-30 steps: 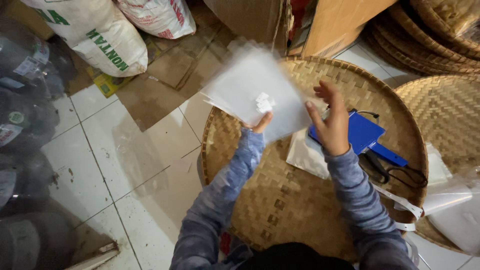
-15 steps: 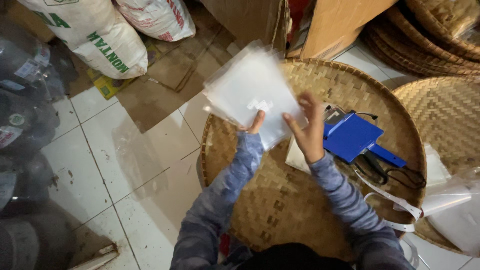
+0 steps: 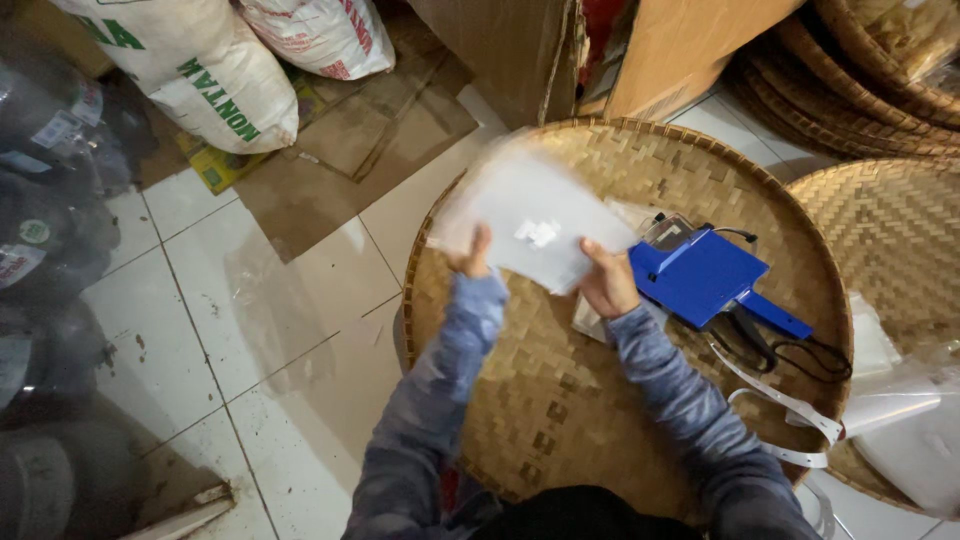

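Left hand (image 3: 472, 258) gripped the near-left edge of a flat clear plastic bag (image 3: 525, 215), fingers closed on it. Right hand (image 3: 608, 285) pinched the bag's near-right corner, also closed on the plastic. Both sleeves were grey-blue knit. Bag was held up just above a large round woven bamboo tray (image 3: 560, 420), over its far-left part, not resting on it as far as visible. A small white sticker (image 3: 538, 233) sat on the bag's face near the middle, so labelling looked done on this piece; bag not yet laid down. Contents of the bag could not be told, it looked empty or nearly so.

Bag's long axis ran from far-left to near-right, tilted, with the broad face turned up toward the camera. Which end was the opening could not be told.

Just right of the right hand lay a blue plastic hand-held label gun (image 3: 712, 280) on the tray, black handle toward the near-right, with a white strip of backing tape (image 3: 790, 405) trailing near-right off it. More clear plastic (image 3: 905, 430) lay at the right edge. A second woven tray (image 3: 895, 235) was at right, further stacked trays (image 3: 850, 90) far right. White woven sacks (image 3: 200, 75) and flattened brown cardboard (image 3: 380, 130) lay on the white tiled floor (image 3: 200, 330) at far left.
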Motion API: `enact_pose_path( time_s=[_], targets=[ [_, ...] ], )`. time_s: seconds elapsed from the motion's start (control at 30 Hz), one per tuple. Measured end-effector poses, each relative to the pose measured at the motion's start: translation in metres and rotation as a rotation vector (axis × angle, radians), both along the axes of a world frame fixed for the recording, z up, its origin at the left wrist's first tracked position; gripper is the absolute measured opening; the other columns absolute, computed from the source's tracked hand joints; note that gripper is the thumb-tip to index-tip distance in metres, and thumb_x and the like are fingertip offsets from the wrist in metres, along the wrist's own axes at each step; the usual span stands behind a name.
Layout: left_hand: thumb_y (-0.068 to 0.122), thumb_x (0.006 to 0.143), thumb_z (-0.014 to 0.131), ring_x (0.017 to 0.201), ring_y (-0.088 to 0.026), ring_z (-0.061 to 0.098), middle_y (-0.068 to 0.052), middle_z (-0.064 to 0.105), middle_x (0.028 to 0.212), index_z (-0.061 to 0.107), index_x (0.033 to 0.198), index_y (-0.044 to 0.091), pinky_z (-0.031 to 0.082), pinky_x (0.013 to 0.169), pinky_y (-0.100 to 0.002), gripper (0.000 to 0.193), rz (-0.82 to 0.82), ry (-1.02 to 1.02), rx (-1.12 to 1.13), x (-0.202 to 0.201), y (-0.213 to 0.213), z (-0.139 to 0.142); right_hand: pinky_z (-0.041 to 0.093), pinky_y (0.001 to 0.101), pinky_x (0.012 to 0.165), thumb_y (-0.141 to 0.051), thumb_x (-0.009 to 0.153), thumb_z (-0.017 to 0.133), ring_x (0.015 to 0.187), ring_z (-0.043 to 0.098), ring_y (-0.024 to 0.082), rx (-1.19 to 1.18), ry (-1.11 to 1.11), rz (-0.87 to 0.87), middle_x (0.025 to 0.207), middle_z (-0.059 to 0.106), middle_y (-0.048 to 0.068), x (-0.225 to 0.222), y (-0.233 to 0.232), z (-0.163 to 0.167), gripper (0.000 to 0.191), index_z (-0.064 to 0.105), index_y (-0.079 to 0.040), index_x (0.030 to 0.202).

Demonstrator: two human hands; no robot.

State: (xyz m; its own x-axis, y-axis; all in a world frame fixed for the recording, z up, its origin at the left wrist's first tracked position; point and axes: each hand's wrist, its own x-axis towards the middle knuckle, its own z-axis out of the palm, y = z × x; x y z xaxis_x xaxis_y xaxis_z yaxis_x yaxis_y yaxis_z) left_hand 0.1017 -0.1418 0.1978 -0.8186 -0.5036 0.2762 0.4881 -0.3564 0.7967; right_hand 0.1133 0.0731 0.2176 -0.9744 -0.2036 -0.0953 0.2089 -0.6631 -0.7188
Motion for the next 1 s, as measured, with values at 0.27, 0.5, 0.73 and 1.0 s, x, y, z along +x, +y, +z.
enact_pose_path(
  time_s=[0.27, 0.5, 0.73, 1.0],
  targets=[
    [0.012, 0.081, 0.089, 0.088, -0.008, 0.069, -0.003, 0.077, 0.101, 0.073, 0.114, 0.001, 0.060, 0.079, -0.027, 0.038, -0.343, -0.194, -0.522, -0.033, -0.092, 0.023, 0.056, 0.0261, 0.085, -0.002, 0.090, 0.079, 0.090, 0.069, 0.010, 0.675, 0.348, -0.302, 0.099, 0.075, 0.002, -0.012, 0.017, 0.030, 0.014, 0.076, 0.002, 0.103],
    [0.032, 0.081, 0.088, 0.084, -0.013, 0.068, -0.006, 0.077, 0.098, 0.080, 0.114, 0.002, 0.055, 0.074, -0.029, 0.046, -0.414, -0.625, -0.511, -0.023, -0.065, 0.009, 0.053, 0.0235, 0.089, -0.002, 0.095, 0.077, 0.095, 0.066, 0.008, 0.684, 0.382, -0.530, 0.103, 0.073, 0.001, 0.001, -0.012, 0.008, 0.015, 0.074, 0.004, 0.108],
    [0.043, 0.072, 0.088, 0.105, -0.021, 0.071, -0.008, 0.075, 0.117, 0.067, 0.132, 0.002, 0.059, 0.091, -0.038, 0.075, -0.550, -0.549, -0.467, -0.047, -0.009, -0.037, 0.050, 0.0338, 0.100, -0.006, 0.084, 0.083, 0.116, 0.062, 0.019, 0.983, 0.561, -0.399, 0.125, 0.066, 0.011, -0.009, -0.014, -0.023, 0.054, 0.059, 0.003, 0.132],
    [0.048, 0.048, 0.104, 0.122, -0.026, 0.063, -0.016, 0.065, 0.131, 0.050, 0.141, -0.002, 0.051, 0.105, -0.040, 0.118, -0.328, -0.904, -0.720, -0.071, -0.059, -0.025, 0.054, 0.0301, 0.096, -0.005, 0.084, 0.083, 0.109, 0.062, 0.014, 0.772, 0.419, -0.469, 0.118, 0.066, 0.007, -0.004, -0.016, -0.039, 0.053, 0.057, 0.000, 0.130]
  ],
)
